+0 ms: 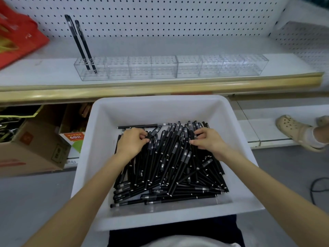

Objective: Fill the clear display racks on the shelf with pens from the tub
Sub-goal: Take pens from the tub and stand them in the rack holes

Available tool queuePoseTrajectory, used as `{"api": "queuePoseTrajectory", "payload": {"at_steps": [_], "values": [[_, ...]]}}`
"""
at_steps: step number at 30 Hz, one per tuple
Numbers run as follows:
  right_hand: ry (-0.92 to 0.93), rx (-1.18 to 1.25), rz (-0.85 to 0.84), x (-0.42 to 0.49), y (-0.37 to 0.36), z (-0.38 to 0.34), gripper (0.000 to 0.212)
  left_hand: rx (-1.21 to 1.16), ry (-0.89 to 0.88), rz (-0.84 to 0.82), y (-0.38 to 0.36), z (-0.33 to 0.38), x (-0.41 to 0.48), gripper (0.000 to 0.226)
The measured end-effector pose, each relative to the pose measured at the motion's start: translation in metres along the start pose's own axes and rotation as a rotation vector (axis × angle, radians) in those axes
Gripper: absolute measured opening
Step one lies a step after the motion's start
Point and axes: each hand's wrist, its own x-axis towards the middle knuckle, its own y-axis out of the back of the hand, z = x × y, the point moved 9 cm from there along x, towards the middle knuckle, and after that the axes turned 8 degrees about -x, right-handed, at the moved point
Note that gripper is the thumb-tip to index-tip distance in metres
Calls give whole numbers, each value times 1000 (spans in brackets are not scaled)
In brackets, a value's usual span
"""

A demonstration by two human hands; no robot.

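Stock: pens point(169, 166) heaped in tub point(99, 139); left hand point(132, 141) and right hand point(207, 139) sit on pile's far end, fingers of each curled, gripping pens.

- Shelf lip point(160, 90) at 12 o'clock, between tub point(99, 122) and racks point(170, 66).
- Two standing pens point(80, 43) fill racks' 11 o'clock end; rest open above.

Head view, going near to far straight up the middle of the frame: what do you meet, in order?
White tub with its heap of black pens → gold shelf edge → row of clear display racks → white pegboard back wall.
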Motion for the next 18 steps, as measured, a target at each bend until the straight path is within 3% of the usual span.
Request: {"api": "queuePoseTrajectory", "payload": {"at_steps": [5, 10, 14, 18], "values": [[-30, 76, 55, -1, -4, 3, 43, 29, 1, -28, -2, 0, 4, 27], [-57, 129, 78, 3, 0, 11, 44, 350, -154, 16, 2, 23, 0, 14], [-72, 206, 89, 2, 5, 18, 45, 463, -163, 45, 0, 30, -3, 18], [-75, 266, 109, -1, 9, 19, 24, 474, -130, 75, -2, 32, -6, 18]]}}
